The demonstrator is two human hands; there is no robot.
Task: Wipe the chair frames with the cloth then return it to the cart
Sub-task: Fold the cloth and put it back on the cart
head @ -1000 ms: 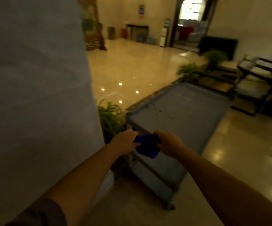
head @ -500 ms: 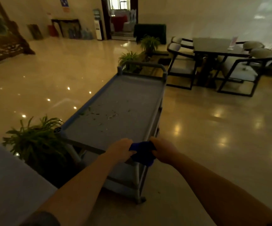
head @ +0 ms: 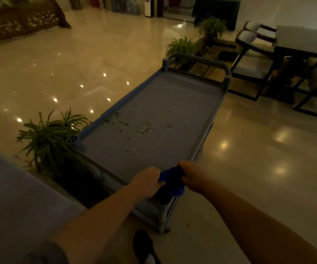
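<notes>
Both your hands, left hand (head: 147, 182) and right hand (head: 193, 178), clench the blue cloth (head: 171, 182) at the cart (head: 218, 103) near edge, lower centre. Chairs (head: 253, 60) stand upper right, nearer your right hand.

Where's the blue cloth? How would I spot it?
Find the long grey cart in the middle of the shiny floor. At its near end, two hands, left and right, grip the edge. The cloth is bunched between them, the only bright blue thing there.
</notes>
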